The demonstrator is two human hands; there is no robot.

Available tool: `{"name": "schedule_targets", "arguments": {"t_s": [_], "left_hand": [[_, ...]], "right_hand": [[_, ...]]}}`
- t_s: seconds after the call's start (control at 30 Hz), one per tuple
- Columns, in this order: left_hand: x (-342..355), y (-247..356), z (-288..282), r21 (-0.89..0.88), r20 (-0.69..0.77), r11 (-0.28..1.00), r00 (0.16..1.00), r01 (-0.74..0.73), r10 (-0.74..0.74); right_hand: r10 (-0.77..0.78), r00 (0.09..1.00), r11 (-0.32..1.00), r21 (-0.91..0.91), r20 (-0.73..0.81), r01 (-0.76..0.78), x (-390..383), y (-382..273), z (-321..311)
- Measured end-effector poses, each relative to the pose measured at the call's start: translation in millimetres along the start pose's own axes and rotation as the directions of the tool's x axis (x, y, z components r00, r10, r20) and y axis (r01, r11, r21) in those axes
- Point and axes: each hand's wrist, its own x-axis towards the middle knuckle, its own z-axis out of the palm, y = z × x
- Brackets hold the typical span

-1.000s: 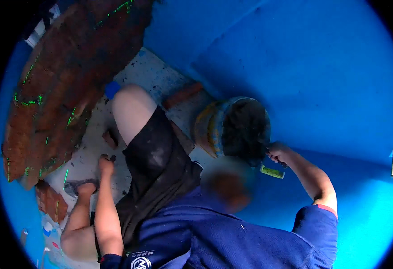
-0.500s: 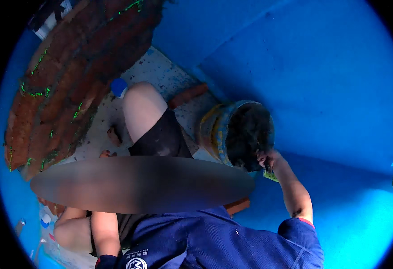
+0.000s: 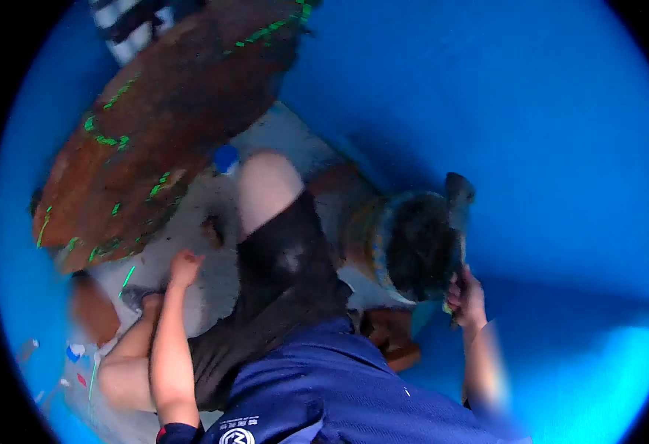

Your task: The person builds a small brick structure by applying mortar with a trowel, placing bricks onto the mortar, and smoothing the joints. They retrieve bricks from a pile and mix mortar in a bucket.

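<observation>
My right hand (image 3: 466, 296) is closed around the handle of a trowel (image 3: 459, 194), whose blade points up and carries what looks like dark mortar. It is held at the right rim of a bucket (image 3: 372, 240), stained yellow and blue. Dark wet mortar (image 3: 419, 248) fills much of the bucket, which leans with its mouth toward the right. My left hand (image 3: 185, 268) hangs over the floor beside my bent leg, its blurred fingers curled with nothing visible in them. Ahead of it rises a curved brick wall (image 3: 146, 118) with green light lines across it.
Blue sheeting (image 3: 532, 126) surrounds the space. Loose bricks (image 3: 392, 337) lie beside my hip, and another brick (image 3: 335, 181) lies beyond the bucket. A blue cap-like object (image 3: 226, 158) is by my knee. A brick fragment (image 3: 211, 231) lies on the speckled floor (image 3: 258, 137).
My right hand has drawn back from inside the bucket, and the trowel blade now shows above its rim. My left hand has come into clear view. The whole view has shifted.
</observation>
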Motion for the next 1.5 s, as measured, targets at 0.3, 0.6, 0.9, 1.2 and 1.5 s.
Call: {"name": "schedule_targets", "arguments": {"t_s": [0.3,0.6,0.9,1.2,1.5], "left_hand": [[-126,102,-175,0.057,0.43,0.97,0.883,-0.236,0.19],[-220,131,-386,0.145,-0.595,0.866,0.657,-0.479,0.463],[-151,152,-389,0.428,-0.397,0.838,0.762,-0.338,0.511],[-136,152,-386,0.454,-0.312,0.843,0.836,-0.287,0.452],[-140,152,-386,0.451,-0.329,0.846,0.828,-0.285,0.454]], "right_hand": [[-0.303,0.7,0.73,-0.314,0.647,0.607,-91,-38,177],[0.568,0.274,0.62,-0.623,0.776,0.478,-120,25,389],[0.68,0.159,0.641,-0.686,0.716,0.345,-128,33,494],[0.736,-0.014,0.676,-0.734,0.677,0.067,-117,40,505],[0.715,-0.07,0.693,-0.718,0.696,-0.067,-115,48,493]]}}
